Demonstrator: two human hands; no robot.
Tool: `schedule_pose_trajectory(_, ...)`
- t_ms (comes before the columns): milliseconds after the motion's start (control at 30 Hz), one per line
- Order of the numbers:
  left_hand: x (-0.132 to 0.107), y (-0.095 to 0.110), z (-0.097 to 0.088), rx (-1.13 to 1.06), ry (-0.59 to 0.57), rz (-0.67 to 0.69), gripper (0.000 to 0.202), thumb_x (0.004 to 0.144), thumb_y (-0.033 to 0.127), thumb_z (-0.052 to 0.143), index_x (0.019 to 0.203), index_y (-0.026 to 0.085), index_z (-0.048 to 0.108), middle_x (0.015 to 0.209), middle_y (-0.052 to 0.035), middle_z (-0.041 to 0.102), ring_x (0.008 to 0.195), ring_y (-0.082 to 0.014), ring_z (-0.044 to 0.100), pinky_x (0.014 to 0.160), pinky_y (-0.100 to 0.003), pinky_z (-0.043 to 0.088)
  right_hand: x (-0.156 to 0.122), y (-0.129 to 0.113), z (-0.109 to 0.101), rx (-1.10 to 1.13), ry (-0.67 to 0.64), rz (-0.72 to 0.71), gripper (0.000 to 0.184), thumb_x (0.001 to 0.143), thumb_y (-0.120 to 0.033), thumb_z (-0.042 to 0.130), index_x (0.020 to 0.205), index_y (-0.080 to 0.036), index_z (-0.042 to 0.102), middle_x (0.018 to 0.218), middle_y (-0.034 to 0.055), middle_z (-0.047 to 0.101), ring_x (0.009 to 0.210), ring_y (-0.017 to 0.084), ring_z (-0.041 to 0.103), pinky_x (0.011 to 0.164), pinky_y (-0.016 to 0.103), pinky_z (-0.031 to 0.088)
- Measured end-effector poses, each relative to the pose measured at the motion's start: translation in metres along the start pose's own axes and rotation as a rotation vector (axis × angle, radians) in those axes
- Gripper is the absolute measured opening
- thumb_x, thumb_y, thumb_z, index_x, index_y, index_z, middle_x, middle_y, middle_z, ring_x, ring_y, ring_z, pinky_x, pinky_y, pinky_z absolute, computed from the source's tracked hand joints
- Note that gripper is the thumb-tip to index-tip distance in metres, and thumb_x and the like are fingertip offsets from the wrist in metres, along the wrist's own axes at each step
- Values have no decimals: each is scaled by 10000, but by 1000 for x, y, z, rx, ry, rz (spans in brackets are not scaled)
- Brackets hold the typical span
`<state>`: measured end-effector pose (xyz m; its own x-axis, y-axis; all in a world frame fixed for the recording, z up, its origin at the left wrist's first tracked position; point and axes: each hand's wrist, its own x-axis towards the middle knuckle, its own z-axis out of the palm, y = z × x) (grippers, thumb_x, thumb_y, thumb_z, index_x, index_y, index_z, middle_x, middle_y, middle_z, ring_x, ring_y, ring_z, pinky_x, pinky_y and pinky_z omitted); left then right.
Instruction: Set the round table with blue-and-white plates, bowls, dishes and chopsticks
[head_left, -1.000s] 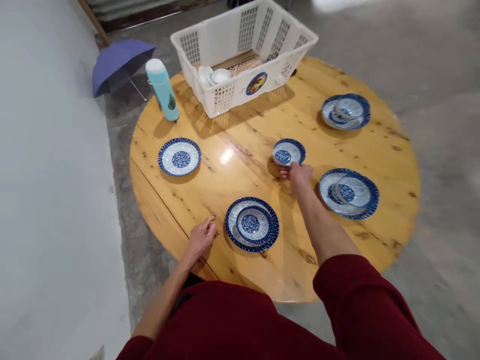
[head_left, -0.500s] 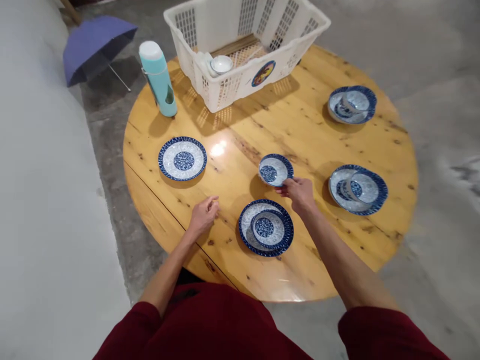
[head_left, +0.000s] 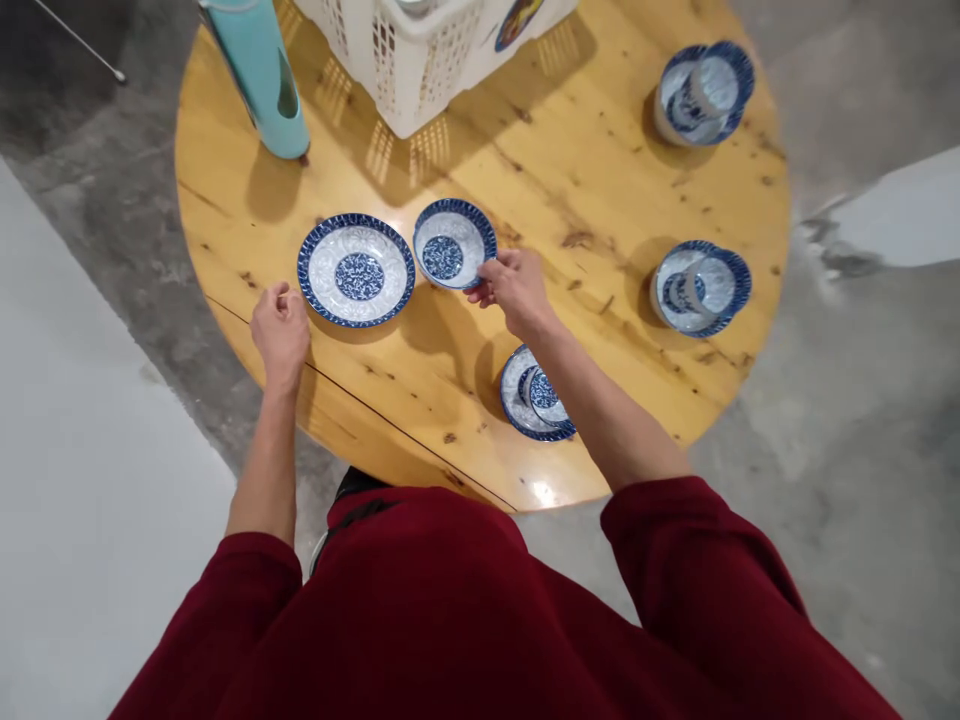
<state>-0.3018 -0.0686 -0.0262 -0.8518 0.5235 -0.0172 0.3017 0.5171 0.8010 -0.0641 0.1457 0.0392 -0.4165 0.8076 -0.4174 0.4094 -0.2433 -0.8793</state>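
My right hand [head_left: 514,288] pinches the lower right rim of a small blue-and-white bowl [head_left: 455,243], which is held above the table. Just left of that bowl is a blue-rimmed plate [head_left: 359,272] with a dark round pattern in its middle. By the plate's left side is my left hand [head_left: 281,335], its fingers loosely curled and nothing in them. Partly behind my right forearm, a second plate [head_left: 517,395] carries a small bowl [head_left: 546,392].
The round wooden table [head_left: 420,400] also bears two plate-and-bowl sets on the right, one nearer [head_left: 701,290] and one farther [head_left: 703,95]. A white plastic basket [head_left: 427,70] stands at the back, beside a turquoise bottle [head_left: 262,80].
My right hand has carried the bowl leftward to the side of the single plate. My left hand has moved left to that plate's outer side. The view has tilted down.
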Motion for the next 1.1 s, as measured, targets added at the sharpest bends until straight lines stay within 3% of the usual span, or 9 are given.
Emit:
schedule_pose_trajectory(100,7,0,2,91,47,-39,330,959,440,529,1093,178,678,987,-87,726,975,-244,693,928,-368,528,4,-9,21,-10,-37,-16,152,802,-257,645,703,-200,545,564,3,654,497,112,626,445,161,455)
schedule_pose_trajectory(300,13,10,9,182,-120,-17,234,934,383,539,798,204,604,768,-58,663,927,-266,670,864,-338,476,10,-11,57,-1,-79,-34,134,804,-224,620,701,-192,539,550,-3,626,485,113,619,463,172,471)
schedule_pose_trajectory(433,10,8,13,188,-106,-32,206,918,306,506,733,220,542,708,-43,625,834,-245,644,790,-317,457,13,-8,73,-4,-65,-42,126,787,-214,607,682,-190,542,533,-1,616,458,112,598,437,172,442)
schedule_pose_trajectory(567,6,6,11,193,-89,-31,168,917,284,504,801,214,605,746,-49,648,831,-240,641,799,-320,467,15,-4,89,-17,-56,-39,101,770,-207,598,682,-193,552,525,6,624,456,125,600,424,181,422)
schedule_pose_trajectory(733,6,18,4,151,79,32,252,977,308,467,1076,184,664,1024,-119,705,1021,-254,647,937,-347,457,12,2,107,-87,-87,-71,78,749,-171,539,679,-199,560,485,-6,599,455,154,601,439,211,428)
schedule_pose_trajectory(800,8,28,3,119,25,64,258,992,328,459,1047,195,673,1014,-107,707,1006,-245,646,927,-337,448,11,7,112,-125,-91,-80,94,745,-163,503,672,-207,542,472,-14,589,450,156,595,446,212,418)
schedule_pose_trajectory(933,11,45,7,101,-126,122,277,989,341,460,838,220,658,812,-48,677,857,-213,629,779,-289,423,10,13,119,-172,-94,-73,106,746,-162,480,663,-223,504,460,-28,579,453,158,600,467,209,414)
schedule_pose_trajectory(1100,19,50,9,178,-152,170,299,950,291,454,688,223,582,684,-38,619,743,-209,588,687,-293,367,12,15,121,-162,-72,-71,122,756,-144,496,664,-224,503,428,-51,553,431,145,595,447,191,412)
